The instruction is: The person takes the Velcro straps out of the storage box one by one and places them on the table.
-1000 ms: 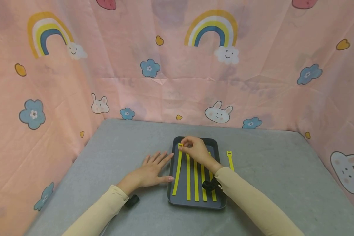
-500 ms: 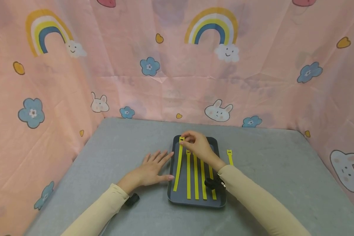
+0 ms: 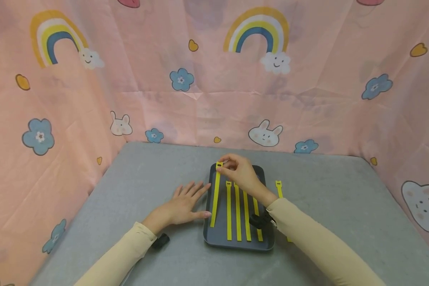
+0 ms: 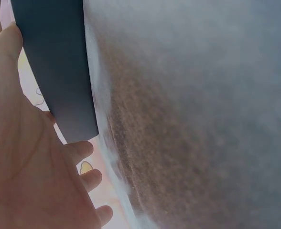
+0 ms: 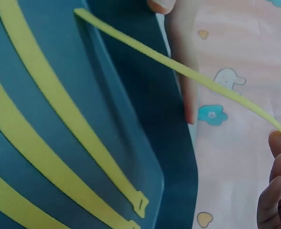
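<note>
My right hand (image 3: pixel 242 174) pinches the slotted head of a yellow cable tie strap (image 3: pixel 216 198) between thumb and fingertips, above the far left part of a dark grey tray (image 3: pixel 219 243). In the right wrist view the held strap (image 5: pixel 188 73) slants up from the tray floor to the fingertips (image 5: pixel 278 143). Several more yellow straps (image 3: pixel 229 214) lie side by side in the tray. My left hand (image 3: pixel 181 208) has its fingers spread, with thumb and index finger touching the tray's left side; the left wrist view shows its palm beside the tray wall (image 4: pixel 59 71).
Another yellow strap (image 3: pixel 279 188) lies on the grey table (image 3: pixel 329 190) to the right of the tray, partly hidden by the right sleeve (image 3: pixel 307 234). A pink patterned curtain (image 3: pixel 214 99) encloses the back and sides.
The right hand has lifted the strap's head and moved it slightly away toward the tray's far edge. The strap's lower end has slid the same way. The left hand stays in place.
</note>
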The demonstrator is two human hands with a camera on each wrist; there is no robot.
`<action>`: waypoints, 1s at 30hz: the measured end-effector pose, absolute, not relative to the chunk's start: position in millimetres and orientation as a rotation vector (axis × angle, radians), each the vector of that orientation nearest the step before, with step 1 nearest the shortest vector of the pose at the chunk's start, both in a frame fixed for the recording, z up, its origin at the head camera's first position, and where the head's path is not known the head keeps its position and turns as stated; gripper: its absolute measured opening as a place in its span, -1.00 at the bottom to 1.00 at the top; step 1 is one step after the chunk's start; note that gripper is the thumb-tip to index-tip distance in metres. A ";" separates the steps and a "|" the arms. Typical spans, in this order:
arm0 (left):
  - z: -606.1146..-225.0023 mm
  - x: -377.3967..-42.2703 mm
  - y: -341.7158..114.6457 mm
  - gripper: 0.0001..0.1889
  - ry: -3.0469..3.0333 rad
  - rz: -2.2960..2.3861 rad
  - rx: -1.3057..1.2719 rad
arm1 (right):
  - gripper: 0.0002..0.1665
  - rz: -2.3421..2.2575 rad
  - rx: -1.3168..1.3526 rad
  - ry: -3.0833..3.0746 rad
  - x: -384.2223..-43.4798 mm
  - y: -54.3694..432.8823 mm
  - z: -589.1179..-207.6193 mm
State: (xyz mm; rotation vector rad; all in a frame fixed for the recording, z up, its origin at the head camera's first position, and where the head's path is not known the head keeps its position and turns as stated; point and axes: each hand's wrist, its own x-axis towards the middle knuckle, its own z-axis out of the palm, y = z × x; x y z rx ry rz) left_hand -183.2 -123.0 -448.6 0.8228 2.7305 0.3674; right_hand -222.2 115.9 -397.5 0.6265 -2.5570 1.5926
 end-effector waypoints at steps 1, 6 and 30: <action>-448.7 -183.3 -122.9 -0.05 2.729 0.364 0.821 | -0.75 1.598 0.623 -2.558 -221.6 115.9 -396.1; -448.3 -182.5 -122.7 -0.05 2.724 0.362 0.814 | -0.73 1.608 0.623 -2.570 -218.5 117.4 -387.5; -451.4 -184.6 -122.5 -0.05 2.747 0.374 0.819 | -0.70 1.648 0.637 -2.476 -212.0 135.9 -352.5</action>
